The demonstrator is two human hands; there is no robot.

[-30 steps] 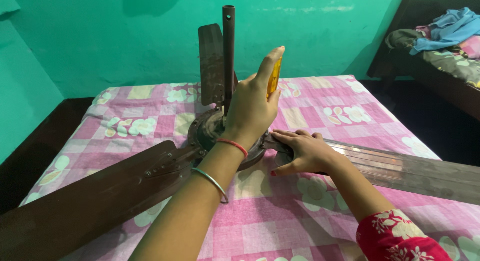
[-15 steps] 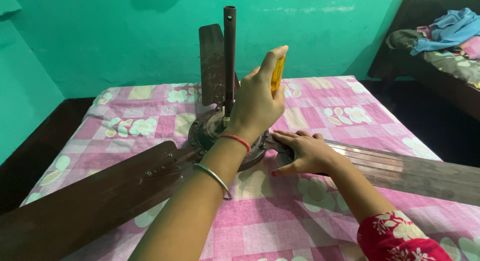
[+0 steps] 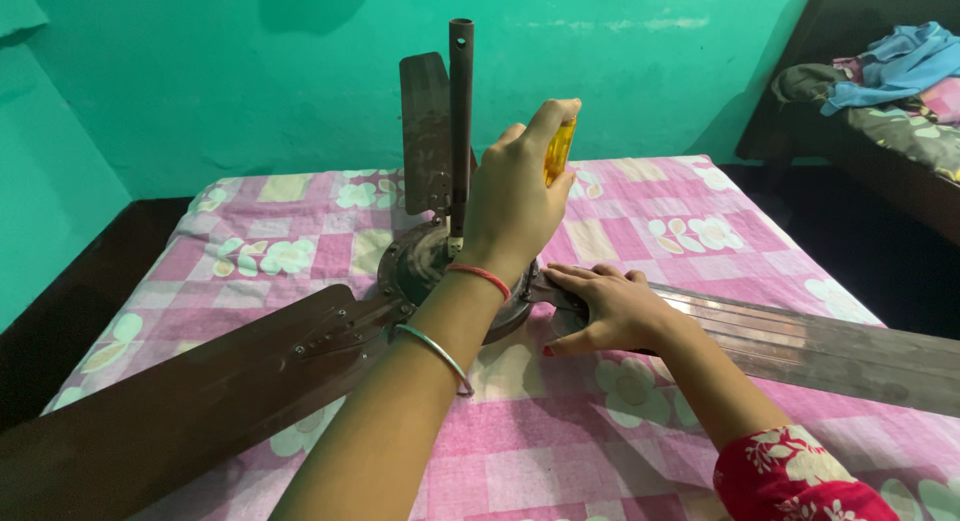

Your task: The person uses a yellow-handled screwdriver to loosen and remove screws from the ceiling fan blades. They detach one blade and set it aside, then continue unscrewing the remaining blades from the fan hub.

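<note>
Along the left edge of the frame a teal wall meets the dark wooden edge of a bed, which is covered by a pink checked sheet with pale flower prints. A ceiling fan lies on that sheet. Its long brown blade runs from the lower left corner up toward the middle, where screws fix it to the round motor housing.

From the housing a dark downrod stands upright in the centre of the frame, and a second blade rises just behind it, on its left.

Just right of the rod, the left hand is raised above the housing, its forearm crossing the frame from the bottom centre with a silver bangle and a red thread at the wrist. Its fingers are curled tightly round the yellow handle of a screwdriver, which points downward; the shaft and tip are hidden behind the hand.

Further right and lower, the right hand lies flat, fingers stretched out and close together, pressing on the root of a third blade where it joins the housing. That blade stretches away to the right edge. A red flowered sleeve shows at the bottom right.

In the upper right corner a heap of blue and patterned clothes lies on another dark bed.
</note>
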